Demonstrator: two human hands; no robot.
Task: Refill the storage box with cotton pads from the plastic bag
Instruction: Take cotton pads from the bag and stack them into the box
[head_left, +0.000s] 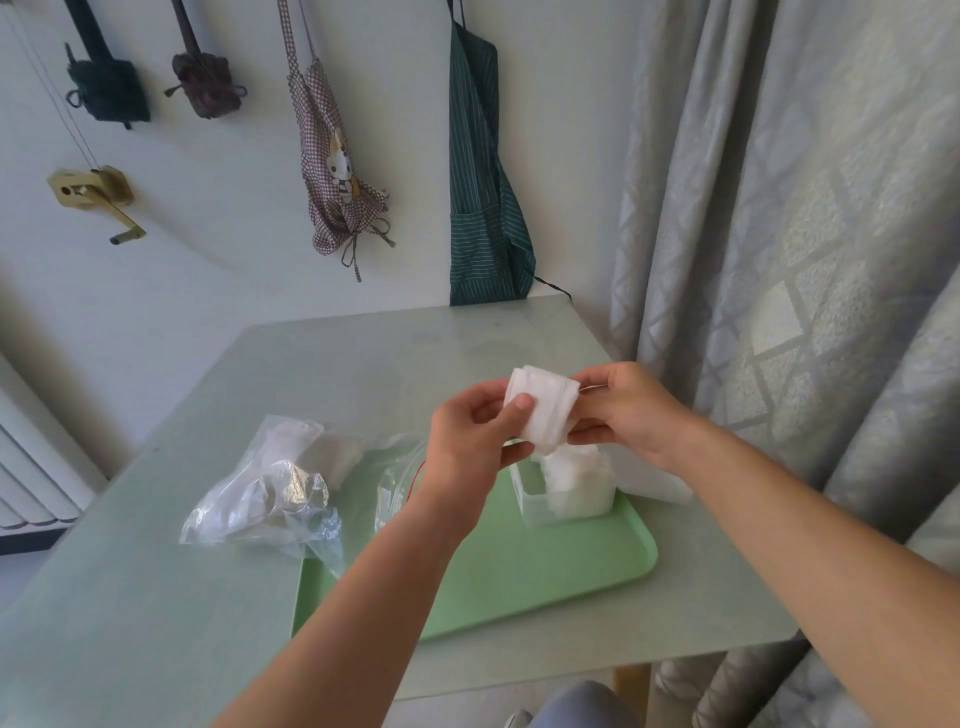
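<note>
A stack of white cotton pads (546, 410) is held in the air above the storage box, between both hands. My left hand (475, 441) pinches its left side, thumb on the front. My right hand (631, 410) grips its right side with thumb and fingers. Directly below stands the clear storage box (569, 491) with white pads inside, on the green tray (519, 577). The crumpled clear plastic bag (275, 483) with more pads lies to the left, partly on the tray.
The pale green table (363, 364) reaches the wall at the back. A grey curtain (805, 234) hangs close along the right edge. Aprons and pouches hang on the wall behind. A radiator (31, 467) stands at the left.
</note>
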